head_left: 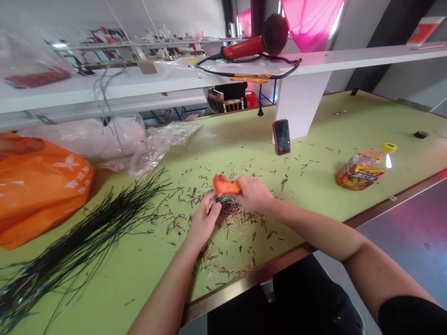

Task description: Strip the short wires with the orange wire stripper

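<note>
Scraps (260, 232) of dark wire litter the middle of the green worktop (115, 284), thickest in a pile below the two hands and thinning out towards the back. Over that pile, the right hand (255, 193) has its grip closed round an orange tool (226, 185), whose head points left. The left hand (206, 218) is just beside the tool, lower and nearer the body, with thumb and fingers close together; whether that grip has a wire in it, I cannot tell.

Left of the hands, a long bundle of black wires (87, 237) lies slantwise on the worktop, its near end showing small blue bits. Behind the bundle sit an orange bag (42, 186) and some clear plastic (160, 144).

At the back, a phone (282, 137) stands tilted against the white panel (303, 102) under the shelf (342, 58). A red power tool (258, 44) rests on the shelf, its black cable looped beside it and the plug hanging below the edge. To the right, a bottle (363, 170) with a yellow cap leans over on the worktop, and a small black roll (421, 135) lies beyond it.
</note>
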Motion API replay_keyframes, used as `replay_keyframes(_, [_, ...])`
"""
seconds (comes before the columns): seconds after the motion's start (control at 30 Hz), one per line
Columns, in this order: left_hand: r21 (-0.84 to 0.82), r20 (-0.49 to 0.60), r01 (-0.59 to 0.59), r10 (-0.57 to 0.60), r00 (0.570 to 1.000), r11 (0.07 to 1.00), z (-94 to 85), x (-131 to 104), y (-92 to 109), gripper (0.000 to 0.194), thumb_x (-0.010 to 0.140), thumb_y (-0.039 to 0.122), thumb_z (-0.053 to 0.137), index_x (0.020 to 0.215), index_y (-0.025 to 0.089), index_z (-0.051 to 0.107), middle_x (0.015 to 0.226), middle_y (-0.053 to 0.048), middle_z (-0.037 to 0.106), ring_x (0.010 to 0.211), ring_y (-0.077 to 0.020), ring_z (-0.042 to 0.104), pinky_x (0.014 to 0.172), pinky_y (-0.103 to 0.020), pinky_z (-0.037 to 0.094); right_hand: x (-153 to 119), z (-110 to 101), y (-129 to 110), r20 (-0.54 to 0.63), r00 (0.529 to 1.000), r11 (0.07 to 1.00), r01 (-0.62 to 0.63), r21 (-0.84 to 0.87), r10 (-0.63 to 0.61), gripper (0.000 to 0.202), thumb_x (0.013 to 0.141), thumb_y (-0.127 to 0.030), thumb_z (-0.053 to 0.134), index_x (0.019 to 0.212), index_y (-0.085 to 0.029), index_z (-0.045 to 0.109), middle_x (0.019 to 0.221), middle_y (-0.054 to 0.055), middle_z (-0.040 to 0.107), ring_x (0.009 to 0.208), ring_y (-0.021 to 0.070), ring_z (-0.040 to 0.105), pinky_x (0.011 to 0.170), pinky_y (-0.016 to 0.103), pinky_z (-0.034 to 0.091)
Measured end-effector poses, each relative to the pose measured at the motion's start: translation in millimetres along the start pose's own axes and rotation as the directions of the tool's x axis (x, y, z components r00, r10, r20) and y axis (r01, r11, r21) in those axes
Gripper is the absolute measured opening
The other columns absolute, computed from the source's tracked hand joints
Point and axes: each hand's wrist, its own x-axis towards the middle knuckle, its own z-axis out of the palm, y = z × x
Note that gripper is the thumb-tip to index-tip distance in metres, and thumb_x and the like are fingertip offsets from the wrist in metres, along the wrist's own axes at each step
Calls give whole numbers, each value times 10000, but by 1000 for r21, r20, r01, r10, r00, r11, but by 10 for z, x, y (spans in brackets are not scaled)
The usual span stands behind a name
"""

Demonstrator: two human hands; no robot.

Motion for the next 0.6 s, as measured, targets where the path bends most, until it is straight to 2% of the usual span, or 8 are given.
replay_keyframes(0.13, [-274,-99,75,-106,989,959,58,-34,6,470,750,502,849,1110,228,718,1110,-96,747,1043,-276,713,802,-341,598,-134,291,-364,53,938,934,346,-94,-342,347,942,-386,649,1188,-142,632,1206,197,702,1115,359,645,950,549,555])
replay_keyframes(0.23, [-474,-244,147,-290,926,868,50,1,56,436,733,514,839,1020,211,711,1006,-67,750,794,-183,699,601,-253,549,46,110,-107,26,871,871,492,-7,-491,555,973,-577,638,1327,-149,618,1355,181,674,1241,344,622,1082,538,526])
replay_keyframes(0.27, [-513,-276,160,-338,900,843,38,20,81,438,723,533,830,980,200,707,890,-38,729,660,-135,638,518,-218,484,158,-23,84,-58,895,896,444,6,-442,537,995,-567,616,1351,-164,615,1381,167,666,1286,331,608,1147,533,487])
replay_keyframes(0.33, [-551,-297,165,-377,877,818,10,55,132,448,726,575,801,918,181,705,606,50,568,457,-63,421,415,-179,322,426,-335,562,-329,936,992,128,-4,-123,507,1026,-488,578,1444,-200,567,1469,175,601,1391,354,534,1206,580,417])
replay_keyframes(0.4, [-562,-292,169,-385,876,810,-7,74,173,463,739,608,785,892,177,711,478,101,390,402,-47,286,394,-175,239,697,-611,1071,-534,820,977,-208,55,204,665,996,-477,612,1571,-192,437,1588,216,476,1501,404,405,1241,622,349])
replay_keyframes(0.47, [-571,-279,189,-405,871,799,0,73,197,480,729,621,801,885,176,714,491,92,431,410,-48,325,399,-170,254,912,-769,1500,-573,697,894,-420,160,430,886,915,-505,702,1631,-158,312,1656,256,373,1510,438,385,1235,629,353])
replay_keyframes(0.53, [-575,-283,204,-427,859,792,26,57,205,492,696,608,841,889,175,711,619,51,592,445,-41,398,408,-163,287,1049,-799,1788,-546,640,830,-510,224,541,1022,827,-489,775,1639,-129,269,1641,282,383,1495,464,399,1222,642,360])
replay_keyframes(0.6, [-584,-277,203,-428,860,786,57,36,203,493,678,585,867,899,172,712,729,32,663,453,-25,393,401,-160,278,1123,-750,1945,-532,634,818,-522,242,562,1066,795,-482,784,1641,-110,252,1590,292,442,1460,468,442,1194,634,395])
